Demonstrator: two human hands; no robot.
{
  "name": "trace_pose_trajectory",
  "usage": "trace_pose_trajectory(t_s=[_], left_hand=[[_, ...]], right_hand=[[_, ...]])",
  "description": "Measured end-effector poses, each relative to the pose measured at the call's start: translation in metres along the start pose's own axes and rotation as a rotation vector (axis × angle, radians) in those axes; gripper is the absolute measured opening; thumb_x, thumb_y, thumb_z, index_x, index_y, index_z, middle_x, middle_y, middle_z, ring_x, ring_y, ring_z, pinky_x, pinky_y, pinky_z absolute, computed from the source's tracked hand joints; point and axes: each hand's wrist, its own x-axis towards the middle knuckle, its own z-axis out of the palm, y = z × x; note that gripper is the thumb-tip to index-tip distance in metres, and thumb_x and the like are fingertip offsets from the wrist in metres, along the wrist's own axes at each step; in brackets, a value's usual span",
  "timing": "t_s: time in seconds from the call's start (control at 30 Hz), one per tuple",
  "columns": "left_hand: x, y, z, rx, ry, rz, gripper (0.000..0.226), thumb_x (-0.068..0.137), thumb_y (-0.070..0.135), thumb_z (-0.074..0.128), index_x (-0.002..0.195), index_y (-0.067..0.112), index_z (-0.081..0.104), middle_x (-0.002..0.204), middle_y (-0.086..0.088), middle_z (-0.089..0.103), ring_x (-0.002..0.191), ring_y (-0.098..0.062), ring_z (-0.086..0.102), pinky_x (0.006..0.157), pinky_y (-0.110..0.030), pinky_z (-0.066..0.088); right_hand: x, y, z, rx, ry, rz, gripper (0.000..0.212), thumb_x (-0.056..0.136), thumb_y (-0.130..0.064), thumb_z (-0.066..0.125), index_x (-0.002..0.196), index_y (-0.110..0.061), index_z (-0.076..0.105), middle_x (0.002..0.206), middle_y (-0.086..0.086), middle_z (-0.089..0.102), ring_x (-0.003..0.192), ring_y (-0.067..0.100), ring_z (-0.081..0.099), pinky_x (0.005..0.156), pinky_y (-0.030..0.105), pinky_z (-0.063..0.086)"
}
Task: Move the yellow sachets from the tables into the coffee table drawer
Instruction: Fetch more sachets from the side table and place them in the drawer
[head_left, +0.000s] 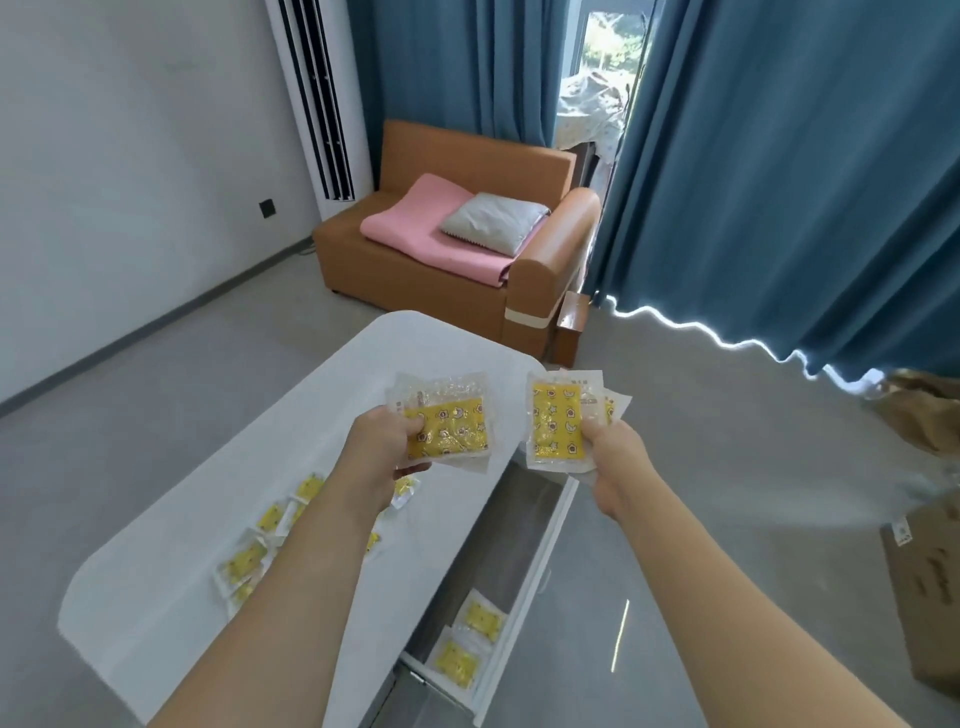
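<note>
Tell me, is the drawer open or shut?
Open. The drawer is pulled out from the white coffee table, and yellow sachets lie inside it.

Yellow sachets in clear wrap, small star and moon print. One stack (447, 423) held up in left hand (382, 441), another stack (563, 421) fanned in right hand (610, 457), both above the white coffee table's tabletop (208, 519). More sachets (249, 556) lie scattered flat on the tabletop. Two sachets (467, 644) lie flat in the open drawer (540, 551) on the table's right side
</note>
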Motion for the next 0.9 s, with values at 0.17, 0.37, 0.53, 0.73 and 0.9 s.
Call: trace_pose_trajectory(t_s=[0.17,0.37,0.53,0.73,0.9], left_hand=[[0.055,-0.07,0.054,0.156,0.061,-0.035,0.028,0.093,0.005,0.059,0.12,0.001,0.053,0.104,-0.013,0.056,0.078,-0.023,0.059,0.065,-0.042,0.061],[0.137,-0.217,0.108,0.509,0.04,0.073,0.007,0.087,0.015,0.061,0.085,0.01,0.056,0.085,-0.006,0.061,0.075,-0.024,0.061,0.067,-0.045,0.059],[0.193,-0.36,0.135,0.764,0.031,0.24,0.013,0.087,0.015,0.057,0.078,0.014,0.049,0.075,-0.001,0.055,0.07,-0.02,0.054,0.06,-0.034,0.041],[0.268,-0.489,0.134,0.805,0.069,0.279,0.014,0.09,0.016,0.056,0.104,0.015,0.056,0.1,0.005,0.059,0.092,-0.019,0.059,0.081,-0.037,0.05],[0.311,-0.548,0.125,0.687,0.098,0.255,0.016,0.091,0.011,0.056,0.105,0.016,0.052,0.098,-0.003,0.061,0.078,-0.013,0.058,0.062,-0.03,0.048]], right_hand=[[0.089,0.026,-0.023,-0.034,-0.002,0.032,0.019,0.103,-0.017,0.047,0.121,-0.019,0.054,0.097,0.001,0.068,0.079,0.018,0.068,0.059,0.033,0.054],[0.216,0.121,-0.047,-0.064,-0.03,-0.017,0.014,0.103,-0.017,0.047,0.115,-0.017,0.053,0.092,-0.004,0.066,0.073,0.01,0.065,0.053,0.023,0.046],[0.314,0.249,-0.051,-0.138,-0.086,-0.131,0.01,0.102,-0.022,0.048,0.111,-0.021,0.054,0.104,0.0,0.069,0.09,0.017,0.068,0.077,0.034,0.056],[0.401,0.362,-0.037,-0.199,-0.187,-0.356,0.008,0.103,-0.025,0.045,0.1,-0.028,0.051,0.103,-0.001,0.069,0.096,0.019,0.069,0.084,0.038,0.056],[0.432,0.406,-0.018,-0.215,-0.268,-0.503,0.015,0.103,-0.035,0.043,0.109,-0.024,0.053,0.1,-0.006,0.07,0.091,0.013,0.07,0.077,0.033,0.057]])
